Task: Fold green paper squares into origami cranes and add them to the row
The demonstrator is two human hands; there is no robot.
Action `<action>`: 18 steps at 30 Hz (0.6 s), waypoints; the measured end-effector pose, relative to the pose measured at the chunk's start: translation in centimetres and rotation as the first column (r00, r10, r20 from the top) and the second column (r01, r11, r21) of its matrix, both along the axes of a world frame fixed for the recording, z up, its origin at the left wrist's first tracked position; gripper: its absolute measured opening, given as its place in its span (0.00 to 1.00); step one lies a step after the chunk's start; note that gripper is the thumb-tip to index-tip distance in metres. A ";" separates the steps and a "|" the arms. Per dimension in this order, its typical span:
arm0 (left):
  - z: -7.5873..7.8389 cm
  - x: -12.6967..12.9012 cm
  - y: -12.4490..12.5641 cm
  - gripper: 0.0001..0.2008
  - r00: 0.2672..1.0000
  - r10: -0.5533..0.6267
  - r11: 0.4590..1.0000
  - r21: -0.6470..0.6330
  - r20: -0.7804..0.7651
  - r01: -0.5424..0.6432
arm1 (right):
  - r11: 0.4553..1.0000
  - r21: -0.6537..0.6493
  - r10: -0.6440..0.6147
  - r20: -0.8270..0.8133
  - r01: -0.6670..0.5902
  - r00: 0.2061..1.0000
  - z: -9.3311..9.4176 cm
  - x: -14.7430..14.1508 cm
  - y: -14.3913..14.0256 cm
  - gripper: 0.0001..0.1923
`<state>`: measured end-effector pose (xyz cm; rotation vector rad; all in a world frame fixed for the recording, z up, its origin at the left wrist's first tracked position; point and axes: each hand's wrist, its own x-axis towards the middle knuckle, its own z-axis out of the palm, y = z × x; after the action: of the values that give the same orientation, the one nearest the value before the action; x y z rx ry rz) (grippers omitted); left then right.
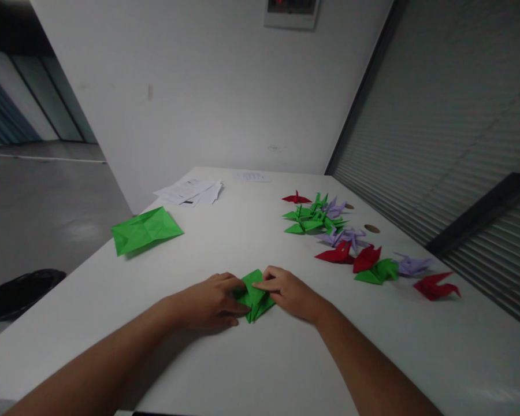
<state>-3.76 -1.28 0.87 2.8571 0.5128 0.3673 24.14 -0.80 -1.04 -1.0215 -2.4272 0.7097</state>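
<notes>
A folded green paper piece (255,296) is pressed flat on the white table (251,358), close to the near edge and between two hands. It is covered on its left side by the left hand (210,302), whose fingers are laid flat and nearly closed over the fold. It is pinned from the right by the right hand (291,292), with the fingers curled and the fingertips (260,284) set on the paper's upper flap. Neither hand is lifted; the paper is held against the table rather than grasped in the air.

Farther back on the right, a scatter of finished paper cranes (355,248) in red, green and lilac is seen, spread well apart from the hands. On the left, a larger creased green sheet (145,230) is lying alone. Beyond it, near the far edge, some white printed papers (189,191) are stacked loosely. On the floor at the left, a dark bin (17,293) is partly visible
</notes>
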 end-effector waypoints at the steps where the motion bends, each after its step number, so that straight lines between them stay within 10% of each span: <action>1: 0.2 -0.1 0.1 0.13 1.000 -0.023 1.000 -0.009 0.005 0.023 | 1.000 -0.003 0.007 0.011 -0.007 1.000 0.0 0.0 0.0 0.27; 18: -1.6 0.4 0.9 0.17 0.998 0.061 0.997 0.050 -0.024 -0.060 | 0.999 -0.015 0.049 0.120 -0.048 0.992 1.1 0.0 -0.4 0.19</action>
<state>-3.39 -0.34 -0.72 2.9024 0.6048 0.3584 24.19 -1.17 0.02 -1.0404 -2.5617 0.6978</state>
